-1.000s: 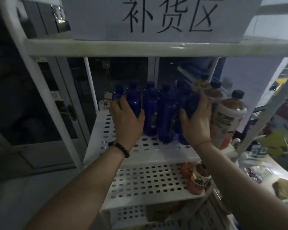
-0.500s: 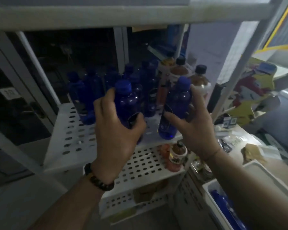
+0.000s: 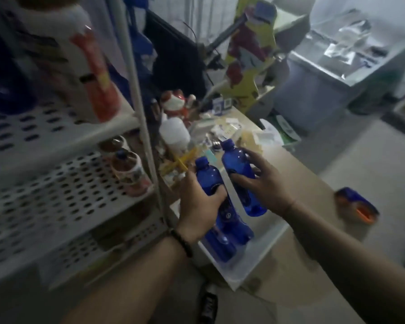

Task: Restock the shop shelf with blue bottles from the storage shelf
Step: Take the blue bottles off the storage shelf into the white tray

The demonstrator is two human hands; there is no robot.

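My left hand grips a blue bottle around its body. My right hand grips a second blue bottle, tilted with its cap pointing up and left. Both bottles hang over a white bin beside the white storage shelf. More blue bottles lie inside that bin, partly hidden by my left hand. The storage shelf stands at the left, blurred.
A large white and red bottle stands on the upper perforated shelf board, and brown capped bottles stand on the one below. A cluttered counter lies behind the bin. A blue and orange object sits on the floor at right.
Both hands have lifted a blue bottle each off the storage shelf and carried them right and down over the white bin. The view has swung to the right.
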